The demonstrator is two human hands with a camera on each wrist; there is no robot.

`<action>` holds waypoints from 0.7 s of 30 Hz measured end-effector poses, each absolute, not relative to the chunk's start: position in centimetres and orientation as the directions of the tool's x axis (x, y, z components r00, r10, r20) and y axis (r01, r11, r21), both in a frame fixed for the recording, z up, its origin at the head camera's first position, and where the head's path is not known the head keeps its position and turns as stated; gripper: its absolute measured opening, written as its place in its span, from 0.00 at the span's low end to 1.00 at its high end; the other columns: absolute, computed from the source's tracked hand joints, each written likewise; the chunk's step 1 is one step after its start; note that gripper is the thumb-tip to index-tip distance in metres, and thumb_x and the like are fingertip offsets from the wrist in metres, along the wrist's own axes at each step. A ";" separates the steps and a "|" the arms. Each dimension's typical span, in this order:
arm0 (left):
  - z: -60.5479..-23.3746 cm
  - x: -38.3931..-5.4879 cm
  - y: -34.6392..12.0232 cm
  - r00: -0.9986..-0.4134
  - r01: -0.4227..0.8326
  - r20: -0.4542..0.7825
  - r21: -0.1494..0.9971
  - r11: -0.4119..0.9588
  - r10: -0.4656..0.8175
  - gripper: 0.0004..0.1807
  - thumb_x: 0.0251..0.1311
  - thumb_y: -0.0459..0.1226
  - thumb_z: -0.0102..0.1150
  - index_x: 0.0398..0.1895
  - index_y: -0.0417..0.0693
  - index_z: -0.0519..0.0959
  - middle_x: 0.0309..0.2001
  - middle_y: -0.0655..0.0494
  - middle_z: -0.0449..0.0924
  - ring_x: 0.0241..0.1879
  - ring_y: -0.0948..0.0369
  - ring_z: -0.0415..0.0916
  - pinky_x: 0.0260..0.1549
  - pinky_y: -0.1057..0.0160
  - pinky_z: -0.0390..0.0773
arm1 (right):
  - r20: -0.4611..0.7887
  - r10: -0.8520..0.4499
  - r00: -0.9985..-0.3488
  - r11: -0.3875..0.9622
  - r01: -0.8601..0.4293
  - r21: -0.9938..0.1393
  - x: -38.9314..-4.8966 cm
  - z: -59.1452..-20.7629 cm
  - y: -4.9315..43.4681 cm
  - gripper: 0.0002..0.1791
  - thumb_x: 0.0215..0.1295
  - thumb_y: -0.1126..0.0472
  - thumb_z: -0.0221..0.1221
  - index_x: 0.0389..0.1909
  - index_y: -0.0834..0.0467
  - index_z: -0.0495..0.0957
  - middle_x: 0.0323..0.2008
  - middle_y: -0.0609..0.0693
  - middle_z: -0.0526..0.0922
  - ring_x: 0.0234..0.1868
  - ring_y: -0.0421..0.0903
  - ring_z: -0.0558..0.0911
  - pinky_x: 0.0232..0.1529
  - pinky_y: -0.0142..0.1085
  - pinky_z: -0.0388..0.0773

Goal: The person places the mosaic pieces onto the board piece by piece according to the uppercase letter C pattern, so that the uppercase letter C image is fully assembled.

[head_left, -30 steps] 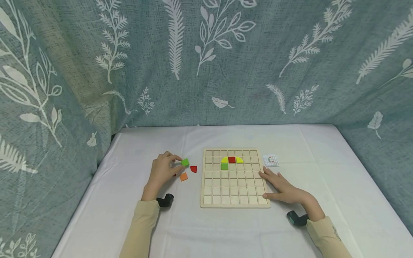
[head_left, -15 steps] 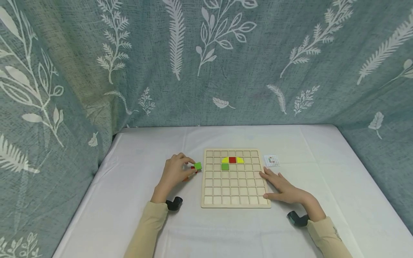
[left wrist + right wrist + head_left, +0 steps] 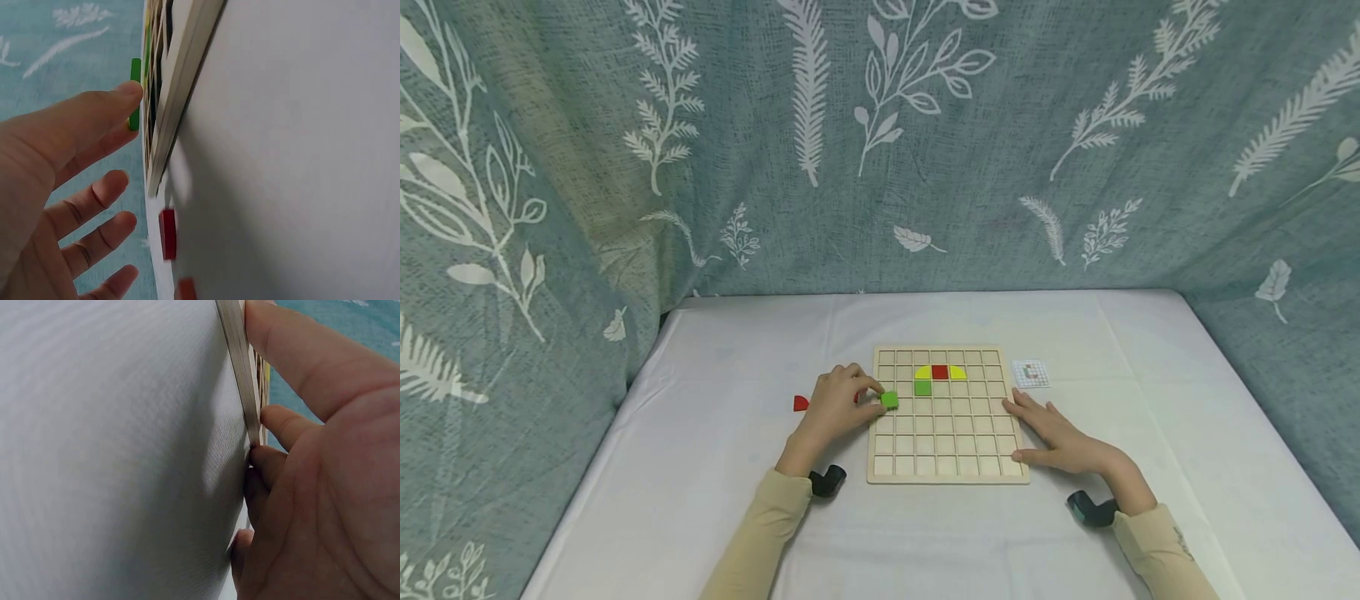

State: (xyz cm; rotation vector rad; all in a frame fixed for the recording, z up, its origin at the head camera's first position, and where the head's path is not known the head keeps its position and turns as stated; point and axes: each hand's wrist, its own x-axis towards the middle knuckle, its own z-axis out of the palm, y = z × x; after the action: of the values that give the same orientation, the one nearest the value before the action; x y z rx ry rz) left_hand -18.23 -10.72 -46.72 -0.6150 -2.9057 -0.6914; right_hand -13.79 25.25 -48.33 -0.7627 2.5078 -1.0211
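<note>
Between thumb and finger my left hand (image 3: 835, 406) pinches a green square tile (image 3: 889, 400), held over the left edge of the wooden grid board (image 3: 943, 476). The left wrist view shows that green tile (image 3: 135, 94) edge-on, raised above the board. Set in the board's upper cells are a red square tile (image 3: 939, 372) with a yellow quarter-round tile (image 3: 922, 373) on its left and another yellow tile (image 3: 957, 372) on its right. Below the left yellow one lies a green tile (image 3: 922, 387). My right hand (image 3: 1060, 437) rests with spread fingers on the board's right edge.
A small printed pattern card (image 3: 1030, 373) lies right of the board. On the white cloth (image 3: 625, 500), a red quarter-round tile (image 3: 801, 403) shows left of my left hand. Another red piece (image 3: 167, 234) and an orange piece (image 3: 186, 289) appear in the left wrist view.
My left hand has moved right with the green tile, from beside the loose pieces to over the board's left edge. The right hand stays in place.
</note>
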 end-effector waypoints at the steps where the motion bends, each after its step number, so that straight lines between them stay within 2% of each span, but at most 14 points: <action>1: -46.8 -18.2 -10.5 -0.912 0.410 0.177 0.405 0.817 0.370 0.13 0.46 0.47 0.69 0.35 0.56 0.84 0.32 0.58 0.74 0.31 0.61 0.64 0.44 0.48 0.69 | -0.095 -0.588 -0.804 0.601 -0.354 -0.717 -13.8 -48.3 25.3 0.43 0.60 0.52 0.59 0.70 0.65 0.51 0.71 0.66 0.41 0.70 0.65 0.40 0.65 0.62 0.30; 21: -46.6 -17.8 -7.3 -0.872 0.489 0.167 0.331 0.807 0.460 0.12 0.48 0.48 0.68 0.36 0.57 0.84 0.35 0.58 0.74 0.34 0.59 0.66 0.43 0.48 0.70 | -0.096 -0.585 -0.806 0.609 -0.358 -0.708 -13.8 -48.4 25.3 0.42 0.61 0.51 0.59 0.70 0.64 0.51 0.71 0.67 0.41 0.71 0.65 0.41 0.64 0.63 0.31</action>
State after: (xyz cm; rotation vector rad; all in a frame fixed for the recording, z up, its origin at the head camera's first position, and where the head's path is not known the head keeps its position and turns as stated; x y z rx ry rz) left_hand -17.84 -7.27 -46.60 -0.7660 -2.9107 -0.5664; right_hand -13.82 25.27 -48.42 -0.7623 2.5198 -1.0061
